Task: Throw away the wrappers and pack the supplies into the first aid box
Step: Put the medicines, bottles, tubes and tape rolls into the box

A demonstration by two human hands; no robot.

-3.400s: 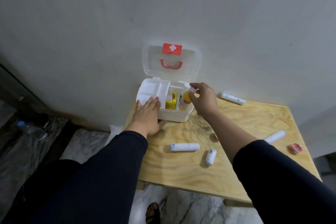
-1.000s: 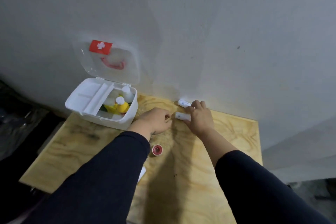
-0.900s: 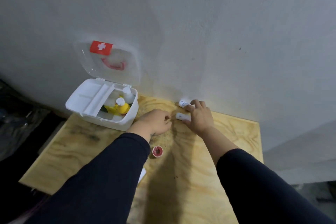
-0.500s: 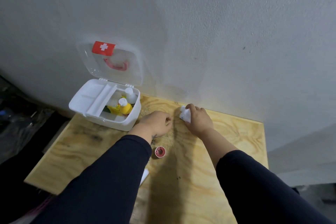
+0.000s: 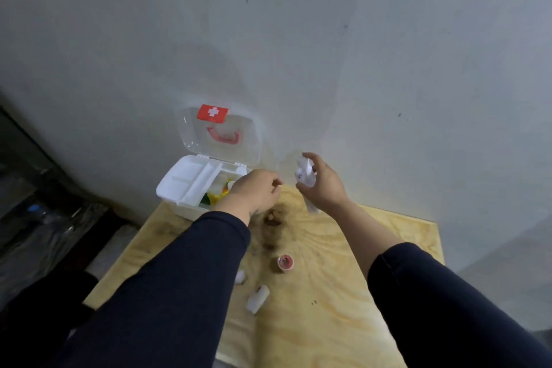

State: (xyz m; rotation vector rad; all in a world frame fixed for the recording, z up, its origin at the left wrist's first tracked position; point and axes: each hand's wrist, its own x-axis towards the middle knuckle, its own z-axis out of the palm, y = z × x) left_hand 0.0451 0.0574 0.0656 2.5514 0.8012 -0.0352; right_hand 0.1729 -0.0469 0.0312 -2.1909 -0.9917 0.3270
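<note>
The white first aid box (image 5: 176,196) stands open at the table's back left, its clear lid (image 5: 221,134) with a red cross leaning on the wall. Yellow and white supplies (image 5: 219,190) show inside. My right hand (image 5: 321,185) is raised beside the box, closed around white bandage rolls (image 5: 304,176). My left hand (image 5: 257,191) hovers by the box's right end with its fingers curled; I cannot see anything in it. A small red tape roll (image 5: 285,262) and two white rolls (image 5: 257,299) lie on the wood nearer me.
The plywood table (image 5: 343,293) stands against a grey wall (image 5: 328,54). Dark stains (image 5: 273,218) mark the wood in front of the box. To the left of the table there is dark floor with a plastic bottle (image 5: 35,209).
My right hand has lifted the white rolls off the table by the wall and brought them up towards the box. My left hand has shifted closer to the box.
</note>
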